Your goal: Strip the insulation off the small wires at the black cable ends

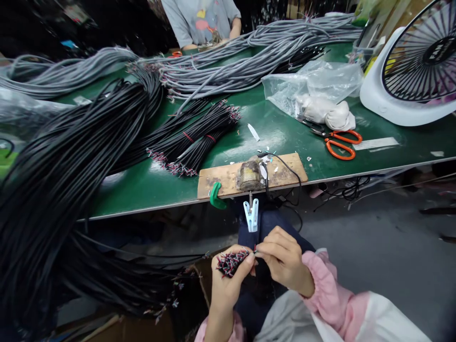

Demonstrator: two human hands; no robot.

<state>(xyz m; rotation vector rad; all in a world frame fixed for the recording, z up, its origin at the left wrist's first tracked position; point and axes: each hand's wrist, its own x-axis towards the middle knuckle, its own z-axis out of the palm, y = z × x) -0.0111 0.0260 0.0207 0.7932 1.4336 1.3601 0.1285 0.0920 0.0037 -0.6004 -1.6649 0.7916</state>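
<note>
My left hand (228, 285) is wrapped round a bundle of black cables (231, 262), whose stripped ends show red, white and black wires. Just to its right, my right hand (283, 259) pinches a single wire end (255, 249) between thumb and forefinger, beside my left thumb. Beyond both hands, a light blue clothespin (251, 215) hangs from a metal rod at the table edge. That rod comes out of a small worn motor (250, 175) on a wooden board (217, 176), with a green clamp (216, 195) at the board's left part.
Black cables (71, 142) drape over the left side of the green table (260, 114). Grey cable bundles (221, 71) lie at the back. Orange-handled scissors (340, 145), a plastic bag (313, 80) and a white fan (388, 99) are at the right. A person (204, 23) sits opposite.
</note>
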